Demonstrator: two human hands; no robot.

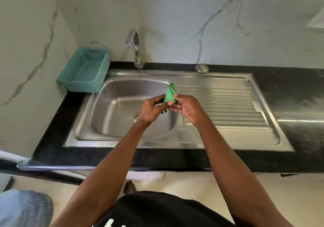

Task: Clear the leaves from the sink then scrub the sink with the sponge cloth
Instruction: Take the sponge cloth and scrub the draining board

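White marble-look wall panels with grey veins rise behind a black countertop (289,86), and set into that counter is a stainless steel sink (112,107) with a ribbed draining board (222,107) to its right. All places below are given from the sink. Behind its back rim stands a chrome tap (135,50), its spout arching over the basin. On the counter at the sink's back left corner sits a teal perforated plastic basket (84,71). Behind the draining board, on the counter edge, lies a round metal drain strainer (202,68). The drain opening (135,118) shows at the basin's bottom, partly hidden by the left wrist.

Above the basin's right side, both hands meet on a green sponge cloth (169,93), held up in the air. The left hand (152,109) pinches its lower part; the right hand (187,106) grips it with thumb and fingers.

White lettering shows on the person's black garment at the bottom edge, cut off and unreadable.
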